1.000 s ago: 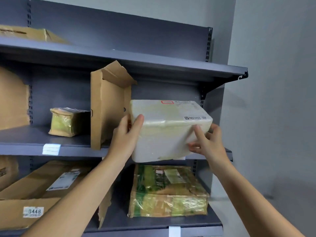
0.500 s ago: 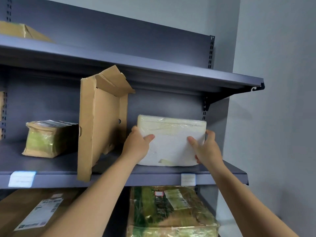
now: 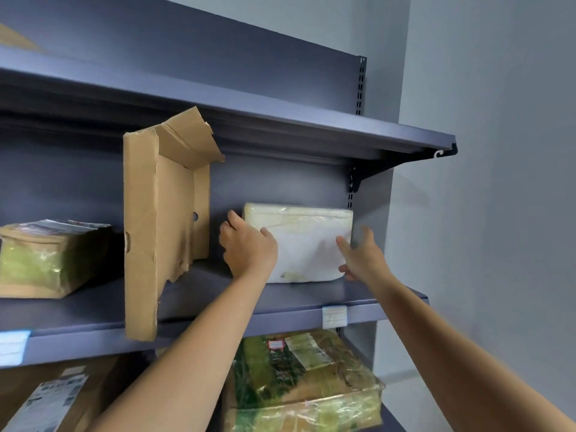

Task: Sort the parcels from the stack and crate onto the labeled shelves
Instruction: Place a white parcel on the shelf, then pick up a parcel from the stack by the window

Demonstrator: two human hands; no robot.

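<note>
White parcel [image 3: 305, 241] is sitting on the middle shelf [image 3: 280, 319], right end. Left hand [image 3: 249, 249] is gripping its left edge; right hand [image 3: 361, 257] is resting open against its front. Placement looking nearly done; stack, crate out of view.

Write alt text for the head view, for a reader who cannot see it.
A left hand grips the left end of a white parcel lying on a grey shelf; the right hand touches its right front with straight fingers. A torn cardboard divider stands left of it, a wrapped box beyond, another box below the shelf.
</note>
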